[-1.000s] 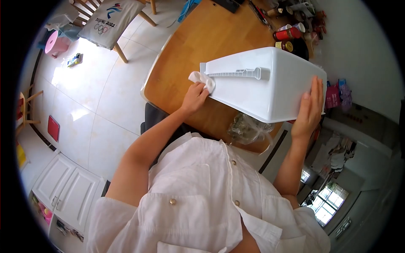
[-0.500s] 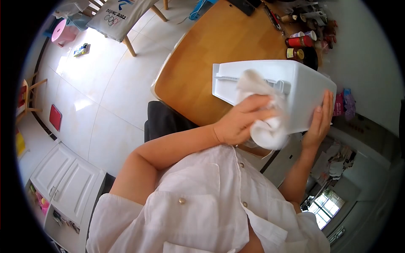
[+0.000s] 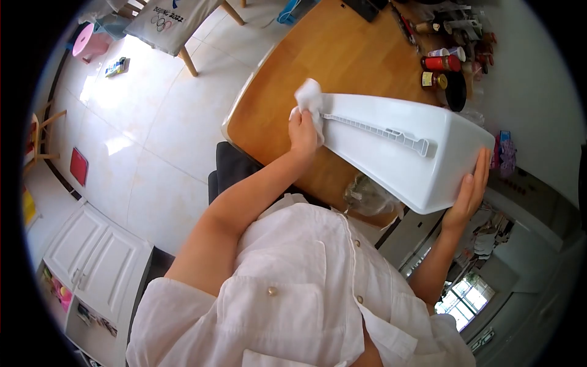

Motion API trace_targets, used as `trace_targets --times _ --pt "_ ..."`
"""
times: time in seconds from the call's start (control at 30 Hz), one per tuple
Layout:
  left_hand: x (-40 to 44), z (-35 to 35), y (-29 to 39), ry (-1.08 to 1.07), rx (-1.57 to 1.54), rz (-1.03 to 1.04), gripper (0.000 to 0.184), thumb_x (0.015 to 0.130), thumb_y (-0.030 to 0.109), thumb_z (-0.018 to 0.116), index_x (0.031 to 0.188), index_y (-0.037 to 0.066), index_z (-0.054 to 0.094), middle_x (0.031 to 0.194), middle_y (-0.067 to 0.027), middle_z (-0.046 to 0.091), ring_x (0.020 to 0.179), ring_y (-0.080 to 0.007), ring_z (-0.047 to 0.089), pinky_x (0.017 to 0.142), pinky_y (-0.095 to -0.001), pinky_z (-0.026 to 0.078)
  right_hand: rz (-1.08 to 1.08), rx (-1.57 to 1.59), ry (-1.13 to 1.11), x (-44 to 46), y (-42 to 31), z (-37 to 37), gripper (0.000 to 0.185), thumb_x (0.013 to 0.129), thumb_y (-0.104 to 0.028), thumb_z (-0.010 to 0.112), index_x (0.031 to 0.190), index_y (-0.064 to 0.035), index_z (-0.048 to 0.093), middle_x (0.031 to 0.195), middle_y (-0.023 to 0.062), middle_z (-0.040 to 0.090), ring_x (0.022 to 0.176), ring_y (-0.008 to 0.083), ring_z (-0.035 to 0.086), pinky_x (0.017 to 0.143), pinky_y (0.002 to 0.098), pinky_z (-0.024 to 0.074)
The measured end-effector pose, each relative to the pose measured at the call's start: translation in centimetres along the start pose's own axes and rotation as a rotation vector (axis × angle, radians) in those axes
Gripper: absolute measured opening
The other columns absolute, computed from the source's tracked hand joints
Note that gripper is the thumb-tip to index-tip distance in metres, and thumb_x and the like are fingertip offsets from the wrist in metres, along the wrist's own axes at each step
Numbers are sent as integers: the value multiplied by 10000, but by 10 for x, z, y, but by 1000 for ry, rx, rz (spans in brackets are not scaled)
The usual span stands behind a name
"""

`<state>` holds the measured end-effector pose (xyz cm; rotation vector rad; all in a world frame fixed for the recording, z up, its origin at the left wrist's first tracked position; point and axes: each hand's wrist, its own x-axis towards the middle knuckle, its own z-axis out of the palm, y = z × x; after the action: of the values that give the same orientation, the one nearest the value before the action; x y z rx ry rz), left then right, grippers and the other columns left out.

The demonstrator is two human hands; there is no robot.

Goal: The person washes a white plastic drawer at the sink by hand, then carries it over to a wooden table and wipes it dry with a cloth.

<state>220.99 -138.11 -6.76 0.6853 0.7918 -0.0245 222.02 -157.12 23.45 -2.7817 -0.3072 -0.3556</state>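
A white plastic bin point(image 3: 385, 113) with a ribbed rail point(image 3: 373, 129) along its side is tilted over the wooden table. A white cloth point(image 3: 310, 96) is bunched in my left hand point(image 3: 302, 129), its fingers closed round it, at the bin's narrow left edge. My right hand point(image 3: 474, 189) holds the bin's broad right end, fingers flat along the wall and the thumb beside them. The far side of the bin is hidden.
On the wooden table point(image 3: 293, 67), jars point(image 3: 441, 63) and other small items crowd the back right. A clear plastic bag point(image 3: 367, 194) lies below the bin. A dark chair point(image 3: 235, 168) stands at the table's left edge, and a cloth-covered chair point(image 3: 168, 27) is farther off.
My left hand has carried the cloth leftward from the middle of the bin's side to its left edge, uncovering the rail. The bin has shifted slightly downward and tilted, with my right hand still on it.
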Motion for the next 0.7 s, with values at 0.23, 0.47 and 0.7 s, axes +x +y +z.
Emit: trace_targets --times 0.23,0.47,0.7 --pt "20 -10 27 -477 811 521 318 971 246 423 1042 -19 585 1134 -76 566 912 -236 547 745 -348 451 6 -1 -4 1 2 1 542 919 -251 346 1397 -1 392 1473 202 322 1379 340 277 1117 455 203" --pt "35 35 68 -426 1018 0 427 940 359 425 1072 0 615 1006 -169 634 985 -327 576 867 -383 427 53 -9 -32 2 -2 -1 582 883 -237 373 1413 2 359 1483 200 303 1383 342 271 1123 452 205" --pt "64 125 108 -1031 1044 -354 522 910 428 490 1231 26 571 1203 -105 597 1082 -220 548 953 -313 388 89 -19 -33 6 -4 -4 602 868 -245 386 1402 31 358 1481 220 295 1378 354 279 1124 456 198"
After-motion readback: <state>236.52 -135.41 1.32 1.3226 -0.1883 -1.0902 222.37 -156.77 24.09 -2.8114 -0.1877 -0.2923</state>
